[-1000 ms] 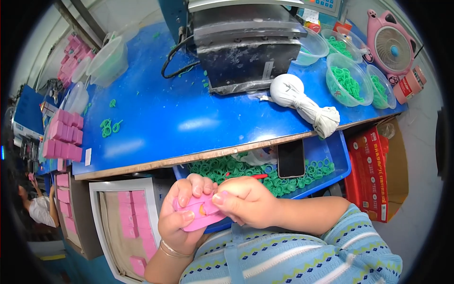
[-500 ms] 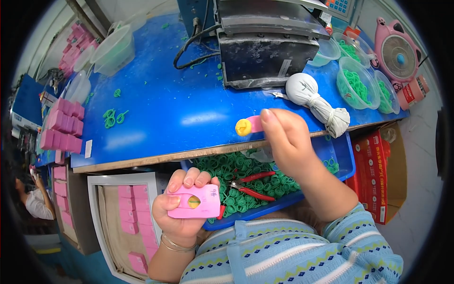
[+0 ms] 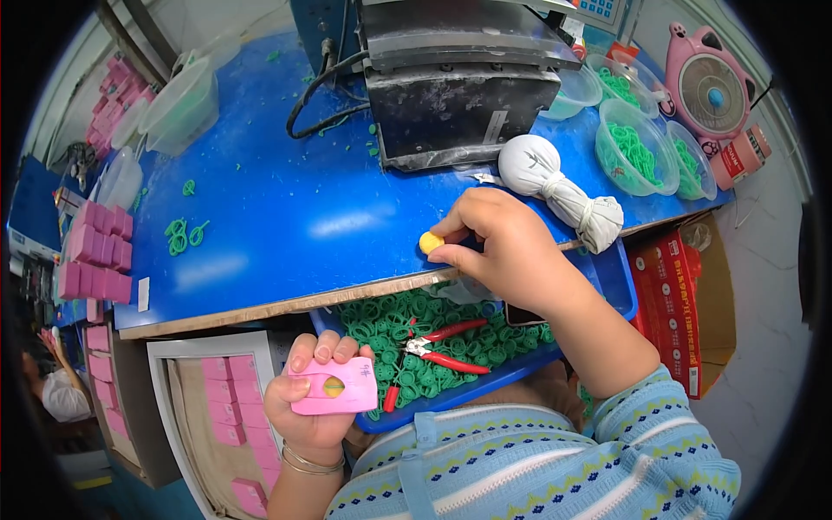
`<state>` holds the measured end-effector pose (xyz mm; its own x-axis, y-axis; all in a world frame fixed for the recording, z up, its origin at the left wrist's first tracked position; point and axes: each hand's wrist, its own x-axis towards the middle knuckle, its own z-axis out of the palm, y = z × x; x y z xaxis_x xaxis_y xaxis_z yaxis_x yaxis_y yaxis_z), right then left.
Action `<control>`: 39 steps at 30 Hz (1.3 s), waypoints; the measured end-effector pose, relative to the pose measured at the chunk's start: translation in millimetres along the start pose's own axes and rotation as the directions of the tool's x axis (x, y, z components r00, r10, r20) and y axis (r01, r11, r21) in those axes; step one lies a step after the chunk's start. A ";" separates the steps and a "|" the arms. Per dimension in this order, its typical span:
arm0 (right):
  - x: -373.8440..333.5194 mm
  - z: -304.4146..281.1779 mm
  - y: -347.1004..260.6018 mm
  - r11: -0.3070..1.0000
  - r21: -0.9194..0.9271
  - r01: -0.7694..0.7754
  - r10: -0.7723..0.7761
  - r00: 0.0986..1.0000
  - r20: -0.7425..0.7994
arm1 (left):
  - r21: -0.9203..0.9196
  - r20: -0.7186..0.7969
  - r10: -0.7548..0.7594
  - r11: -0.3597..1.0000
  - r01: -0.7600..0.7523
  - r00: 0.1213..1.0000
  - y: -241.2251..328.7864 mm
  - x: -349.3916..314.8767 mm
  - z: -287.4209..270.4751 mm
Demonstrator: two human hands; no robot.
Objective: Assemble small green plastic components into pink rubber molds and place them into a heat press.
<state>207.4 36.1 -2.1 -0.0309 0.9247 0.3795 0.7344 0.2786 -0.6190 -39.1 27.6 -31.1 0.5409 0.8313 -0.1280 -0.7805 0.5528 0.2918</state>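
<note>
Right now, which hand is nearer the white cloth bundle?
Right. Your right hand is just left of the bundle, toward you; your left hand is farther left, nearer your body.

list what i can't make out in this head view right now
In the head view:
- underside of the pink piece: hidden by the left hand
- pinched side of the yellow piece: covered by the right hand
- most of the dark flat object: behind the right forearm
- top of the black machine: cut off by the upper edge

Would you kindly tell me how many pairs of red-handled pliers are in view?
1: the red-handled pliers lie on the green rings in the blue tray; others could be buried.
</note>
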 end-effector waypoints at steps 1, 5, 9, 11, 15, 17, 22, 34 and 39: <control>0.0 -0.5 0.7 1.000 0.001 0.001 -0.001 1.000 0.000 | 0.007 -0.001 0.002 1.000 -0.002 1.000 -0.7 -0.2 0.8; -2.1 4.5 0.8 0.998 -0.036 0.050 -0.053 0.997 -0.064 | 0.015 0.007 -0.003 1.000 0.003 1.000 -2.9 -1.0 3.0; -32.4 6.0 -22.6 0.926 0.003 0.376 -0.374 0.921 -0.109 | 0.025 0.077 -0.019 1.000 0.017 0.997 -5.2 -3.2 -1.4; -43.3 24.0 -38.4 0.845 0.145 0.514 -0.522 0.852 0.022 | 0.040 -0.039 -0.019 0.999 0.021 0.999 -8.7 -2.5 9.4; -48.8 39.9 -42.3 0.831 0.253 0.496 -0.532 0.841 0.098 | 0.129 0.098 0.011 0.991 -0.024 0.995 -13.7 -3.0 13.8; -54.6 37.0 -47.4 0.760 0.635 0.136 -0.298 0.942 0.155 | 0.218 0.129 0.041 0.974 -0.069 0.991 -15.2 -9.4 22.8; -64.4 46.1 -45.2 -0.170 0.810 -0.562 0.003 0.821 0.571 | 0.890 0.250 0.078 0.375 -0.261 0.965 -8.8 -11.4 27.4; -57.6 42.5 -49.1 0.229 0.769 -0.597 0.202 0.802 0.563 | 0.870 0.370 0.010 -0.355 -0.343 0.929 -16.2 -14.6 51.8; -61.8 46.4 -48.5 0.447 0.797 -0.407 0.146 0.912 0.384 | 0.934 0.339 -0.078 -0.095 -0.345 0.938 -20.9 -11.7 50.3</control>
<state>142.2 -22.6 -27.4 -0.1813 0.9834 -0.0088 -0.1995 -0.0455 -0.9788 -13.4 3.4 12.0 0.6740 0.7168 0.1786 0.1801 -0.3938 0.9014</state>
